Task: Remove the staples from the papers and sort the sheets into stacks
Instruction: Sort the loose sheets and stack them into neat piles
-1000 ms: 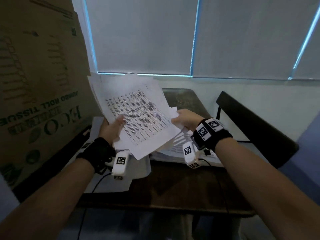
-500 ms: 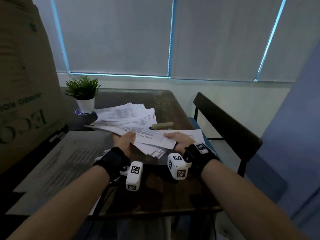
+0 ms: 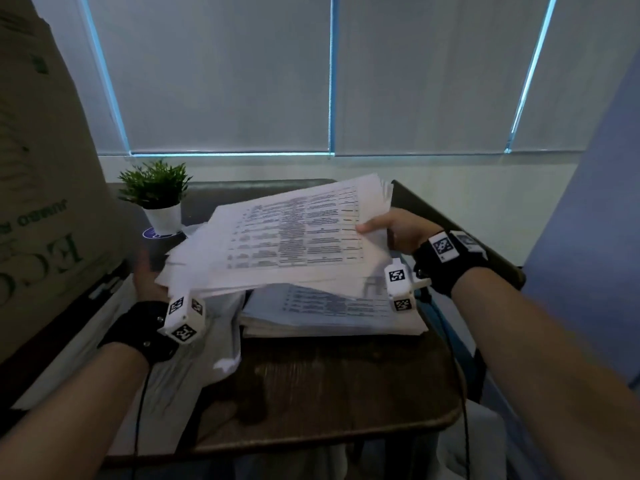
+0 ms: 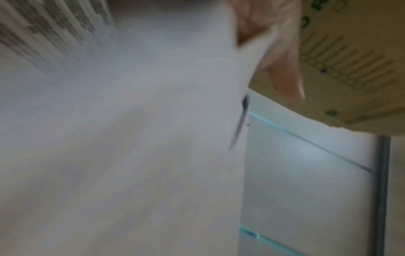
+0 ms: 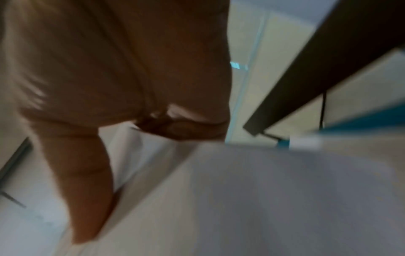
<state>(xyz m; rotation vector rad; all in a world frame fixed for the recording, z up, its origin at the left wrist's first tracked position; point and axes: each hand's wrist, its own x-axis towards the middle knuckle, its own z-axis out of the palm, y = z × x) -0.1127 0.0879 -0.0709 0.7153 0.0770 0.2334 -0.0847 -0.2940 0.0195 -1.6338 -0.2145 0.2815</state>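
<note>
Both hands hold a thick bundle of printed sheets [image 3: 294, 237] tilted in the air over the table. My left hand [image 3: 149, 275] supports its left edge from below, its fingers mostly hidden under the paper. My right hand [image 3: 377, 230] grips the right edge with the thumb on top. Right under the bundle a neat stack of printed papers [image 3: 332, 313] lies on the table. The left wrist view is blurred: white paper [image 4: 131, 138] and a finger [image 4: 282, 60] at its edge. The right wrist view shows my right hand [image 5: 98, 86] curled round the paper [image 5: 263, 199].
A large cardboard box [image 3: 45, 202] stands close on the left. A small potted plant [image 3: 156, 195] sits at the table's back left. Loose sheets [image 3: 207, 341] lie left of the stack. A dark chair back [image 3: 450, 220] is behind my right hand. The dark table [image 3: 329, 393] runs toward me.
Half a second ago both hands were low on the table among spread sheets. Now they hold a gathered bundle raised and moved right, above the stack.
</note>
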